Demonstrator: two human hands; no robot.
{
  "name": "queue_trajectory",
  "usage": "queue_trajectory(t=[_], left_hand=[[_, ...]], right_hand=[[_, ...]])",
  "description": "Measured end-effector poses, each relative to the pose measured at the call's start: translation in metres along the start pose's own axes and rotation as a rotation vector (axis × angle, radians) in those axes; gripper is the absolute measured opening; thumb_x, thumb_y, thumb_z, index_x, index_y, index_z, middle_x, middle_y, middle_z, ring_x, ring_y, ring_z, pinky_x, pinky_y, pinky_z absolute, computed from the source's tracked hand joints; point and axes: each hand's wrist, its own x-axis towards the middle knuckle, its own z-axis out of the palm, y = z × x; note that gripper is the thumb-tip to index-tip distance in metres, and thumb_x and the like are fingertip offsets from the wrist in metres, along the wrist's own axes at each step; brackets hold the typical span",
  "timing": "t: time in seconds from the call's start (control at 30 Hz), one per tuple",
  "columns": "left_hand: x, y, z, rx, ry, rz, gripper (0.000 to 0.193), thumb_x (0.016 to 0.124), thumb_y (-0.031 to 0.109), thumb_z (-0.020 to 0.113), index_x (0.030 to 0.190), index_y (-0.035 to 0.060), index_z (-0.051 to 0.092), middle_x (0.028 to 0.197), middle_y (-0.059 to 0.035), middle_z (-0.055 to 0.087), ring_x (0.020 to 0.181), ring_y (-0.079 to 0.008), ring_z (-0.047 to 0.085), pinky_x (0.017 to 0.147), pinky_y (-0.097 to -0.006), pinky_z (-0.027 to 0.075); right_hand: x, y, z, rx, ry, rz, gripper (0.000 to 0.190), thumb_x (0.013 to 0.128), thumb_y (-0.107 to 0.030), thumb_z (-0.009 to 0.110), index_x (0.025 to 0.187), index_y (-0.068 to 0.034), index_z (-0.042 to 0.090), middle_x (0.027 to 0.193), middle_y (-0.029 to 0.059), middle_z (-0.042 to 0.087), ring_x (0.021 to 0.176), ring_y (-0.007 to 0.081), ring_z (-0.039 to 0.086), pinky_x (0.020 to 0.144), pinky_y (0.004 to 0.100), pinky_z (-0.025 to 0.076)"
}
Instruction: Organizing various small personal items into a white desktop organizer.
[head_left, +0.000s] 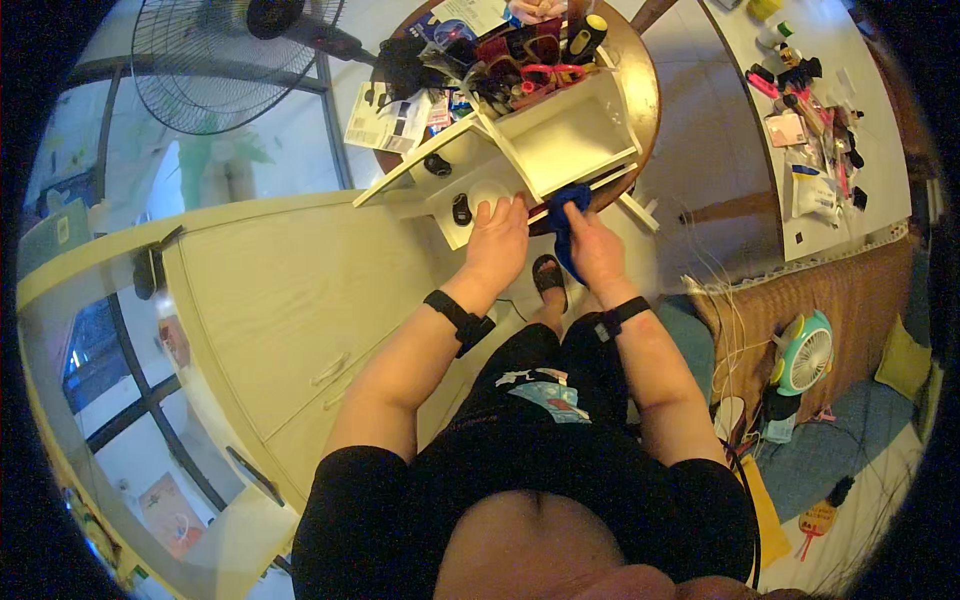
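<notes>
A white organizer box (577, 142) stands tilted in view on a round wooden table (645, 82), its near compartment bare inside. My right hand (598, 247) grips a bunched dark blue cloth (568, 206) against the box's near edge, and part of the cloth hangs below. My left hand (499, 240) reaches over the near edge of a white tray section (480, 176), fingers stretched out; its thumb is hidden. A small black oval object (461, 210) lies beside those fingers. A similar dark shape (436, 165) shows near the raised white-framed panel (405, 165), possibly a reflection.
Crowded items, including red-handled scissors (551, 73), fill the table behind the box. A pedestal fan (225, 60) stands far left, above a pale cabinet (285, 300). Small goods lie on a white table (817, 135) at right. White cables (724, 322) hang near a teal fan (806, 352).
</notes>
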Motion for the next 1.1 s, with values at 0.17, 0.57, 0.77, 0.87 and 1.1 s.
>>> queue_trajectory(t=[0.17,0.57,0.77,0.87,1.1], left_hand=[[-0.001,-0.001,0.0,0.044,0.003,0.014,0.04,0.08,0.017,0.051,0.115,0.0001,0.061,0.12,-0.0078,0.055,0.111,-0.0222,0.043,0.096,-0.0401,0.026],[-0.026,-0.024,-0.023,-0.364,0.154,0.13,0.024,0.075,0.013,0.055,0.097,0.0064,0.065,0.107,-0.0049,0.061,0.103,-0.0215,0.052,0.09,-0.0413,0.035],[-0.111,-0.047,0.028,-0.699,0.334,-0.349,0.033,0.073,0.003,0.059,0.106,0.0044,0.061,0.113,-0.0094,0.059,0.101,-0.0274,0.054,0.091,-0.0417,0.039],[-0.12,-0.049,0.042,-0.743,0.381,-0.465,0.043,0.078,0.004,0.059,0.121,0.0029,0.053,0.119,-0.0153,0.054,0.104,-0.0312,0.055,0.095,-0.0415,0.038],[-0.099,-0.041,0.054,-1.756,0.133,-0.885,0.063,0.092,0.013,0.052,0.144,-0.0013,0.019,0.144,-0.0174,0.034,0.135,-0.0238,0.031,0.11,-0.0345,0.024]], right_hand=[[0.007,0.006,-0.004,0.0,0.126,0.15,0.049,0.083,-0.012,0.053,0.13,-0.018,0.042,0.089,0.0152,0.058,0.073,0.0369,0.061,0.061,0.0474,0.05],[0.001,-0.007,0.005,0.07,0.111,0.086,0.033,0.085,-0.012,0.051,0.117,-0.012,0.047,0.088,0.0154,0.06,0.077,0.039,0.062,0.061,0.0485,0.049],[-0.018,-0.059,0.015,-0.019,-0.171,-0.059,0.034,0.086,-0.011,0.046,0.12,-0.008,0.045,0.088,0.0169,0.06,0.074,0.0355,0.064,0.06,0.0453,0.052],[-0.021,-0.069,0.03,-0.005,-0.167,-0.116,0.032,0.086,-0.011,0.047,0.118,-0.009,0.047,0.085,0.0162,0.06,0.072,0.0347,0.064,0.059,0.0446,0.052],[-0.02,-0.079,0.033,-0.053,-0.113,-0.116,0.036,0.085,-0.009,0.047,0.121,-0.009,0.044,0.081,0.0153,0.059,0.069,0.034,0.063,0.055,0.0442,0.052]])
